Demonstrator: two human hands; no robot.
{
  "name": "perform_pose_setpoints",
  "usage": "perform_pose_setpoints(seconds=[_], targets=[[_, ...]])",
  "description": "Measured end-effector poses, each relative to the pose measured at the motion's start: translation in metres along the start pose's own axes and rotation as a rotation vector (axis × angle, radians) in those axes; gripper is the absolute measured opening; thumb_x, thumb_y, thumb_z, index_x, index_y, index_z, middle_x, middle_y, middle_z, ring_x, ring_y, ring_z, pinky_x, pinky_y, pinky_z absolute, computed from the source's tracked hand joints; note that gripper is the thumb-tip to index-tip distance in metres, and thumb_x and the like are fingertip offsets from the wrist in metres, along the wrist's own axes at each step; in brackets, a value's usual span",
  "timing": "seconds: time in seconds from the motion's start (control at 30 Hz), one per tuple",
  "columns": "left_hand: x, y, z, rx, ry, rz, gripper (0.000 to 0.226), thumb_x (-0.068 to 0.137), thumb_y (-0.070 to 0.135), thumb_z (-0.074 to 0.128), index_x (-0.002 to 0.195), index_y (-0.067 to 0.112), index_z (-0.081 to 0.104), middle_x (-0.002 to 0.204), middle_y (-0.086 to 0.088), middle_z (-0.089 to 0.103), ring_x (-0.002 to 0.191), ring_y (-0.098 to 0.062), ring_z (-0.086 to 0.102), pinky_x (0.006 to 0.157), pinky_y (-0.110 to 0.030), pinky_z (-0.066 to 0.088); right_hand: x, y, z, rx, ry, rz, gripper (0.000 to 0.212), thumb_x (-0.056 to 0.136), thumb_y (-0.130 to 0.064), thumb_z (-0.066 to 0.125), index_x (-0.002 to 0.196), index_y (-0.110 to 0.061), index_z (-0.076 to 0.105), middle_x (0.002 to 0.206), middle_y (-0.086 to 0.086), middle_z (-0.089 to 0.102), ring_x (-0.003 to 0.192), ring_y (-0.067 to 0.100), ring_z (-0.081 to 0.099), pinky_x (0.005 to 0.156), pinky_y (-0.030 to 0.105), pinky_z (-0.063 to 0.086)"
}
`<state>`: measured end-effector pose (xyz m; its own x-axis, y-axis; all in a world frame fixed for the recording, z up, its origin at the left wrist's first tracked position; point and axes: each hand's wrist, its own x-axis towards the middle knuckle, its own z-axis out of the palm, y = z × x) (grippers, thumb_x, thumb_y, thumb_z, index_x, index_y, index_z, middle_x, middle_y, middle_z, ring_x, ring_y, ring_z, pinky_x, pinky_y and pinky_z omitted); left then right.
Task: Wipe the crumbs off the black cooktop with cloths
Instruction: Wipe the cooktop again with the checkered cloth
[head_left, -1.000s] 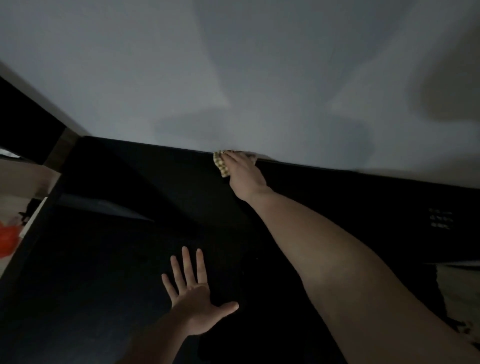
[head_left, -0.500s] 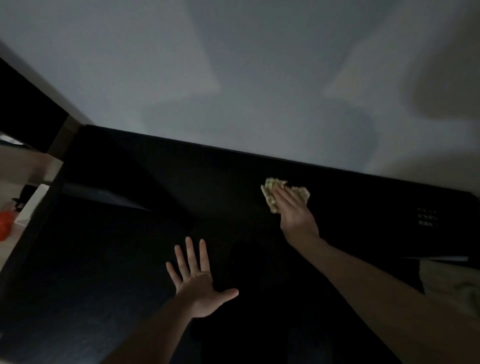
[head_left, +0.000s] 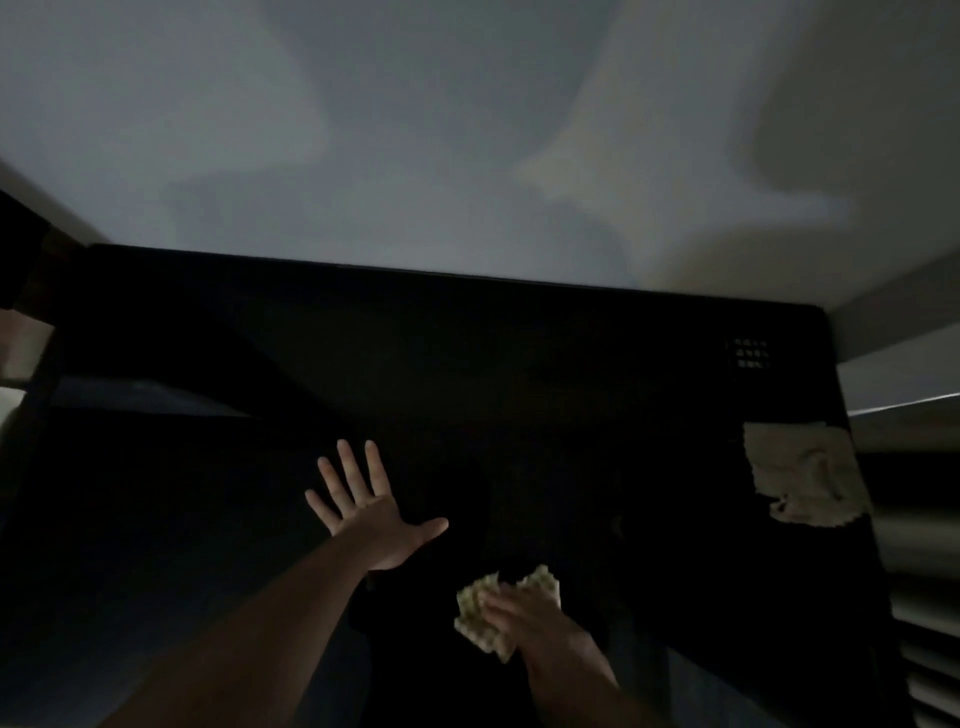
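The black cooktop (head_left: 519, 374) fills the lower half of the dim view, its far edge against a pale wall. My right hand (head_left: 535, 618) presses a crumpled checked yellow cloth (head_left: 480, 621) flat on the glass near the front, fingers over it. My left hand (head_left: 363, 504) rests flat on the cooktop to the left of it, fingers spread, holding nothing. A second, pale cloth (head_left: 800, 475) lies at the cooktop's right edge. Crumbs are too small to make out in the dark.
A white touch-control panel (head_left: 751, 354) is printed in the cooktop's far right corner. A grey counter (head_left: 904, 374) runs along the right side. The pale wall (head_left: 467, 156) rises behind the cooktop. A lighter surface (head_left: 15, 353) shows at the far left.
My right hand has dragged the checked cloth from the cooktop's far edge back toward me to the near front. My left hand stayed flat in place. The view shifted, revealing the second cloth.
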<state>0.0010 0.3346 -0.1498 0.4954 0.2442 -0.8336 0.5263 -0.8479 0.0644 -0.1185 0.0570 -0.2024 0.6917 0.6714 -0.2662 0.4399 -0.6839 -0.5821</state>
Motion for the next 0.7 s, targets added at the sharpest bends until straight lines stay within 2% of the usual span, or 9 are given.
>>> perform_pose_setpoints(seconds=[0.07, 0.13, 0.2, 0.27, 0.37, 0.43, 0.5, 0.6, 0.7], targets=[[0.001, -0.001, -0.002, -0.006, -0.022, 0.006, 0.152, 0.057, 0.097, 0.052, 0.144, 0.022, -0.048, 0.140, -0.010, -0.065, 0.136, -0.041, -0.051, 0.119, -0.066, -0.018, 0.024, 0.001, -0.042, 0.187, 0.086, 0.143, 0.064, 0.106, -0.061, 0.008, 0.153, -0.043, 0.048, 0.162, -0.028, 0.042, 0.155, 0.001, 0.034, 0.126, 0.017, 0.025], [0.002, -0.002, -0.002, -0.010, -0.036, 0.022, 0.153, 0.057, 0.097, 0.052, 0.144, 0.021, -0.048, 0.139, -0.010, -0.066, 0.136, -0.041, -0.052, 0.118, -0.066, -0.019, 0.062, 0.008, -0.094, 0.202, 0.199, 0.259, 0.053, 0.112, -0.035, 0.021, 0.155, -0.031, 0.051, 0.164, -0.015, 0.045, 0.155, 0.009, 0.038, 0.123, 0.007, 0.018], [0.004, -0.003, 0.000, -0.005, -0.034, 0.029, 0.154, 0.055, 0.098, 0.051, 0.143, 0.021, -0.050, 0.137, -0.010, -0.067, 0.136, -0.042, -0.052, 0.118, -0.067, -0.019, 0.107, 0.037, -0.138, 0.136, 0.400, 0.322, 0.052, 0.105, -0.001, 0.041, 0.152, -0.020, 0.057, 0.160, -0.006, 0.051, 0.151, 0.013, 0.044, 0.125, 0.011, 0.022], [0.006, -0.004, 0.001, -0.008, -0.028, 0.031, 0.154, 0.055, 0.099, 0.050, 0.142, 0.021, -0.051, 0.135, -0.009, -0.069, 0.135, -0.042, -0.052, 0.117, -0.067, -0.019, 0.147, 0.073, -0.166, 0.060, 0.493, 0.373, 0.057, 0.100, 0.007, 0.048, 0.151, -0.017, 0.057, 0.161, -0.001, 0.051, 0.152, 0.021, 0.044, 0.130, 0.029, 0.026], [0.008, -0.005, 0.003, -0.004, -0.021, 0.040, 0.153, 0.056, 0.098, 0.051, 0.141, 0.021, -0.051, 0.135, -0.010, -0.068, 0.135, -0.041, -0.053, 0.117, -0.067, -0.019, 0.188, 0.113, -0.177, -0.036, 0.350, 0.491, 0.056, 0.104, -0.003, 0.052, 0.158, -0.018, 0.047, 0.172, 0.012, 0.032, 0.160, 0.039, 0.025, 0.131, 0.051, 0.023], [0.008, -0.005, 0.004, -0.002, -0.024, 0.043, 0.153, 0.057, 0.097, 0.051, 0.141, 0.021, -0.051, 0.137, -0.010, -0.068, 0.135, -0.041, -0.052, 0.117, -0.066, -0.020, 0.201, 0.116, -0.162, -0.137, 0.305, 0.566, 0.055, 0.111, -0.023, 0.044, 0.165, -0.024, 0.032, 0.177, 0.011, 0.015, 0.163, 0.039, 0.011, 0.133, 0.054, 0.011], [0.008, -0.004, 0.004, 0.005, -0.016, 0.044, 0.153, 0.057, 0.097, 0.052, 0.142, 0.021, -0.051, 0.137, -0.009, -0.068, 0.136, -0.041, -0.052, 0.117, -0.066, -0.020, 0.199, 0.102, -0.144, -0.194, 0.343, 0.570, 0.056, 0.111, -0.032, 0.037, 0.166, -0.029, 0.027, 0.178, 0.008, 0.013, 0.164, 0.037, 0.009, 0.132, 0.054, 0.008], [0.008, -0.003, 0.004, 0.005, -0.021, 0.033, 0.153, 0.057, 0.096, 0.053, 0.143, 0.022, -0.050, 0.138, -0.009, -0.067, 0.136, -0.041, -0.052, 0.118, -0.065, -0.019, 0.165, 0.065, -0.111, -0.200, 0.295, 0.379, 0.061, 0.103, -0.026, 0.046, 0.163, -0.026, 0.036, 0.175, 0.005, 0.024, 0.163, 0.032, 0.017, 0.132, 0.053, 0.015], [0.004, -0.001, 0.004, 0.017, -0.008, 0.018, 0.151, 0.059, 0.095, 0.054, 0.144, 0.023, -0.048, 0.141, -0.009, -0.064, 0.138, -0.040, -0.050, 0.119, -0.065, -0.017, 0.102, 0.025, -0.062, -0.144, 0.212, 0.180, 0.060, 0.104, -0.023, 0.049, 0.162, -0.026, 0.039, 0.175, 0.000, 0.026, 0.165, 0.024, 0.012, 0.133, 0.050, 0.014]])
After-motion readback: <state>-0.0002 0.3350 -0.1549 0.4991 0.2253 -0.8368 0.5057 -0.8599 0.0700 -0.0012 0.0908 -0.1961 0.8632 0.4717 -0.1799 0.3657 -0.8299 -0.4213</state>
